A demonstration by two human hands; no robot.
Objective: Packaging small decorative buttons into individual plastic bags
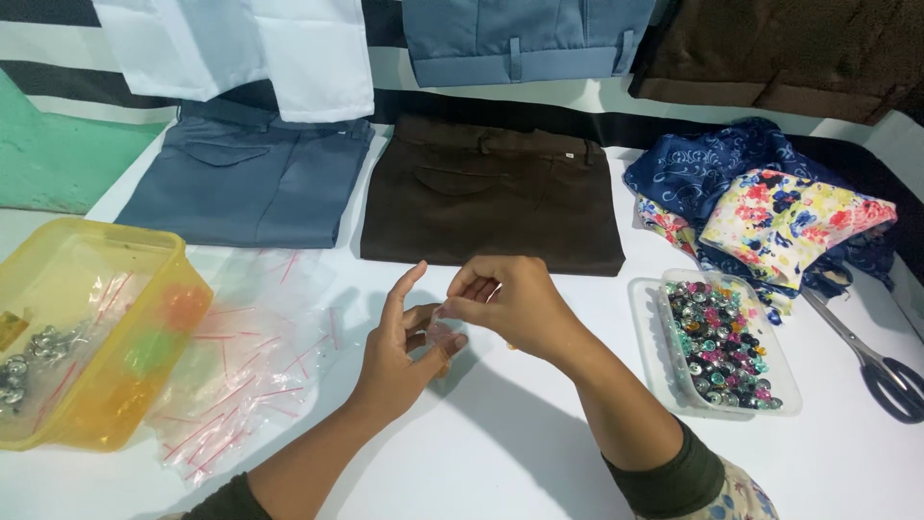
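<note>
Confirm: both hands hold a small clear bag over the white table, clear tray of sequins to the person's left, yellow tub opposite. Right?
Not quite. The head view shows the sequin tray on the person's right, and the yellow tub on the left. The left hand and right hand do hold the small clear bag over the white table.

Glossy clear plastic bags (252,371), matt cloth trousers (491,193) — shiny (metallic-looking) buttons (724,344).
</note>
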